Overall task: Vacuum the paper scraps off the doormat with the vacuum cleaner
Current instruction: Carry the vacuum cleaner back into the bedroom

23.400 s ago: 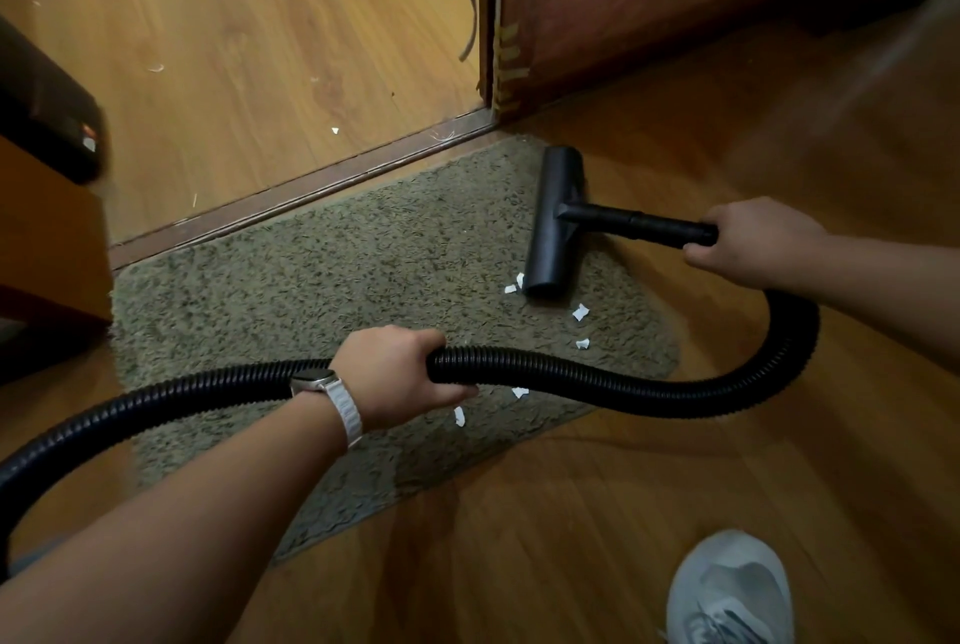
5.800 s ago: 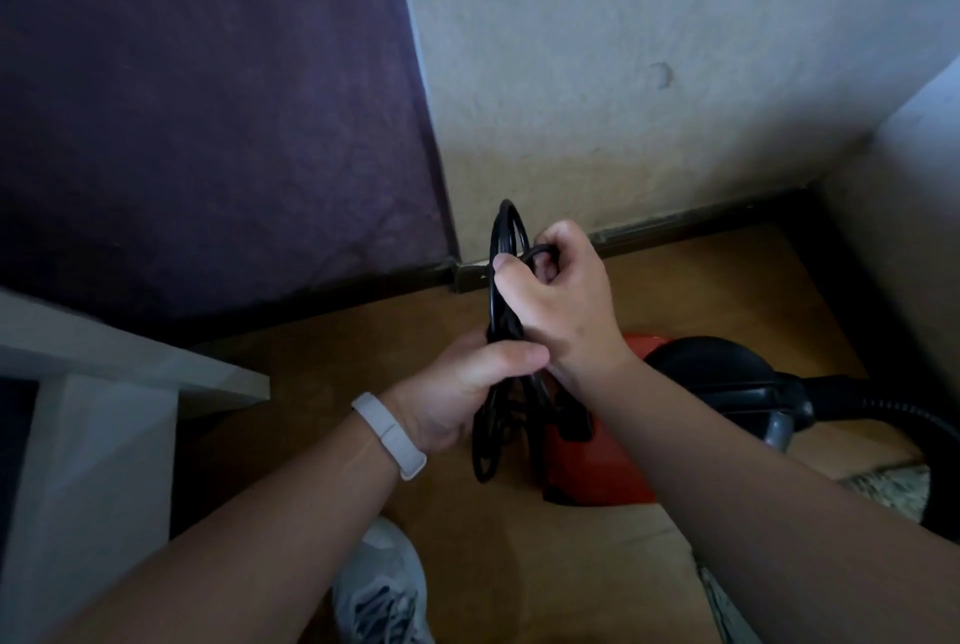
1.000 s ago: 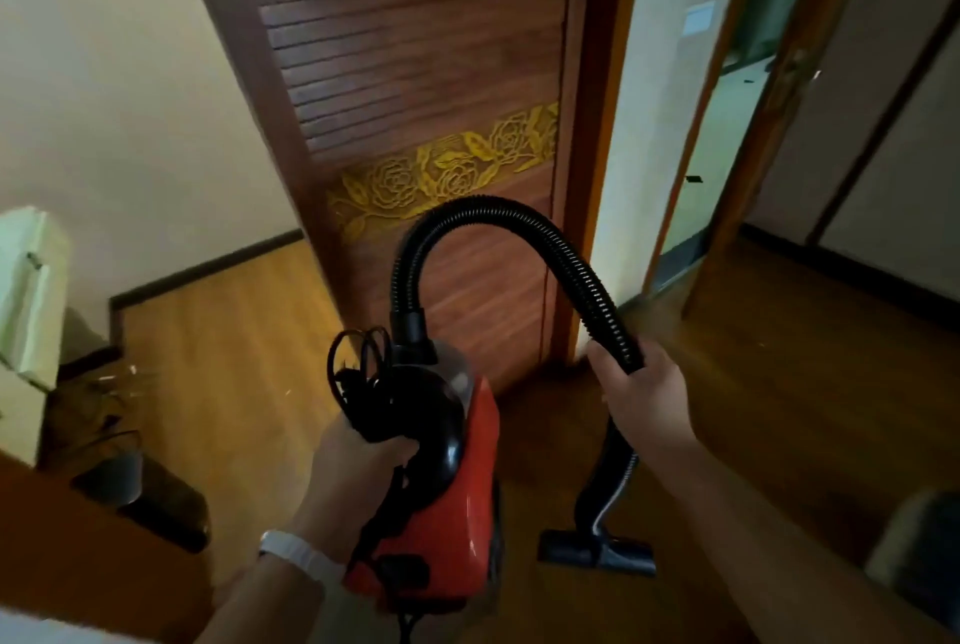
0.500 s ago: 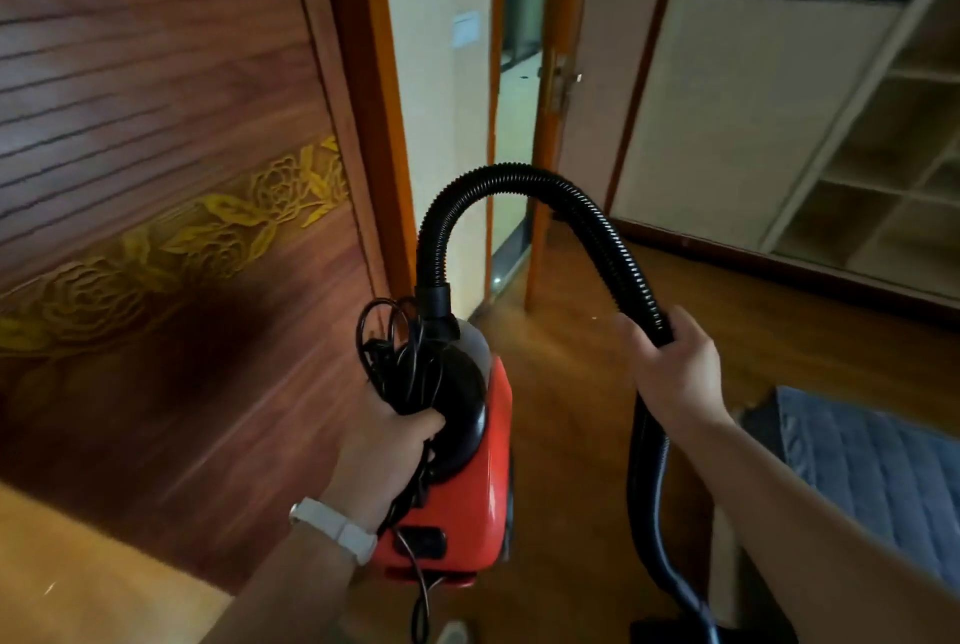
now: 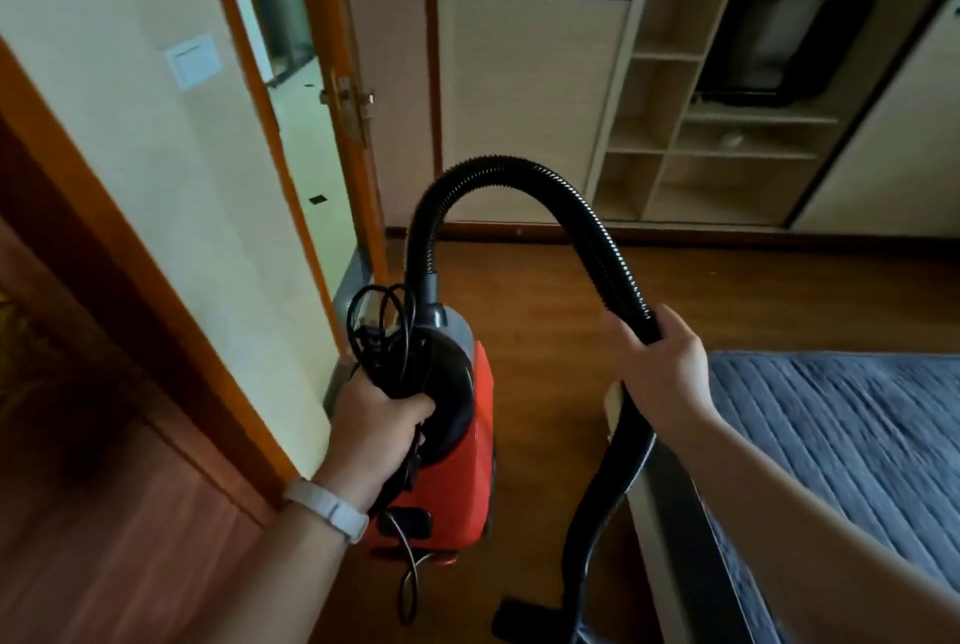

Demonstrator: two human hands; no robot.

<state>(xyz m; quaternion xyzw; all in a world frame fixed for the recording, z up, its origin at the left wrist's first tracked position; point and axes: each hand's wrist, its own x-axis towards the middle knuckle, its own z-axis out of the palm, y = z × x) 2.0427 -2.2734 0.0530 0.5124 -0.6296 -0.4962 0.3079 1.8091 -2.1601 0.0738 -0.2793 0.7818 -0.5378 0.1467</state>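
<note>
1. A person is holding the red plastic canister vacuum cleaner with the black domed top (image 5: 480, 440) up off the brown wooden plank floor (image 5: 545, 310).
2. Their left hand (image 5: 374, 427), with a white wristband (image 5: 327, 513), is gripping the top handle, fingers curled tight around it and around the bundled black power cord (image 5: 387, 357).
3. One cord loop is dangling loose below the canister.
4. Their right hand (image 5: 665, 373) is gripping the black ribbed flexible hose (image 5: 498, 170), fingers wrapped around it just past the top of the arch.
5. The hose is dropping down to the flat black floor nozzle (image 5: 524, 615), which is hanging low near the floor, at the bottom edge of view.
6. A bed with a blue quilted cover (image 5: 841, 446) is sitting just right of the hose; an orange-brown wooden door (image 5: 356, 149) is standing ajar to the left.
7. Doormat and paper scraps are not showing here, so I cannot tell whether any scraps are remaining. With the cord wrapped up, this looks to me like putting the machine away.
8. Risks, as I am judging it: the dangling loop could be snagging a foot or the nozzle; the swinging nozzle could be knocking the bed frame or door; gripping cord and handle together could be letting the canister slip.
</note>
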